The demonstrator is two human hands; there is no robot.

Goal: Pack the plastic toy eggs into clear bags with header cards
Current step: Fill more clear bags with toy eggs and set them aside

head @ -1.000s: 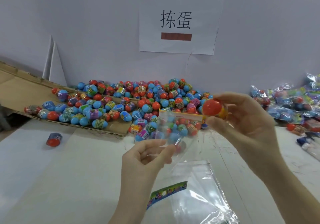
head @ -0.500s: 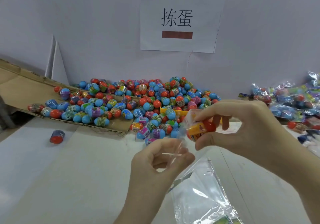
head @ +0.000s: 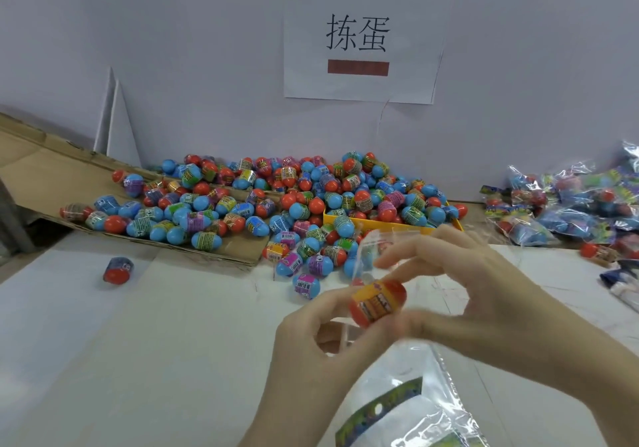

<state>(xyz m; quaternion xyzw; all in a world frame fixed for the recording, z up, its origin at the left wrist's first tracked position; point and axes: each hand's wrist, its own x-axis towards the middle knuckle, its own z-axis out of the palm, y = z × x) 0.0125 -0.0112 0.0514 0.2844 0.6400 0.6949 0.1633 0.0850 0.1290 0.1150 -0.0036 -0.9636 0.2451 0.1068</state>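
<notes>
Big egg pile (head: 276,201) heaped against the wall, finished packs (head: 570,204) off right. Up front, the clear bag (head: 408,398) hangs over the table, its mouth pinched by the left hand (head: 311,350). The right hand (head: 484,294) grips an orange egg (head: 377,302) right at that mouth. Best keep the opening wide and push the egg in end-first.

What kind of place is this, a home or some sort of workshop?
Probably a small hand-packing workshop: a big heap of toy eggs spills over flattened cardboard, filled bags pile at the right, and a paper sign marks the station.
</notes>
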